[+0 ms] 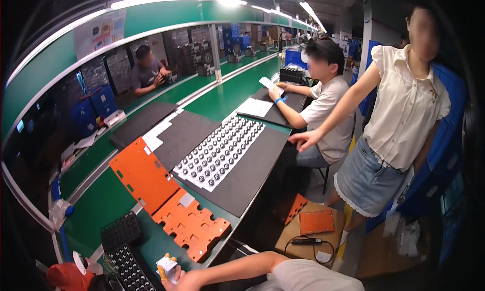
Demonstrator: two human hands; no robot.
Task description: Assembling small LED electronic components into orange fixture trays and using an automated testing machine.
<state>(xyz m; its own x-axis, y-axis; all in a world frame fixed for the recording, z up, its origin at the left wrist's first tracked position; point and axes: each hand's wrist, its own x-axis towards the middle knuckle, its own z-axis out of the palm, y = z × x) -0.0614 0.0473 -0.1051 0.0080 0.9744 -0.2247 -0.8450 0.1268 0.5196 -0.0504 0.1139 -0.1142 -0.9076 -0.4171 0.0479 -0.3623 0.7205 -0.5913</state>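
Observation:
At the lower edge, my right hand [178, 278] has yellow covers on its fingertips and is closed on a small white square plate [167, 264] with dark specks. My right forearm reaches in from the lower right. Of my left hand I can make out nothing. Just beyond the held plate lies an orange hinged fixture [139, 175], unfolded, its nearer half full of cutouts and recesses. Beside my hand, to the left, is a black tray [132, 264] filled with rows of small round parts. Behind it stands another black tray [121, 230].
White sheets with rows of black round parts [222, 152] lie on a dark mat [252, 182]. A seated co-worker [328, 99] holds a white piece; another person [399, 109] stands at right, arm outstretched. Orange plates [317, 223] rest on a cardboard box below.

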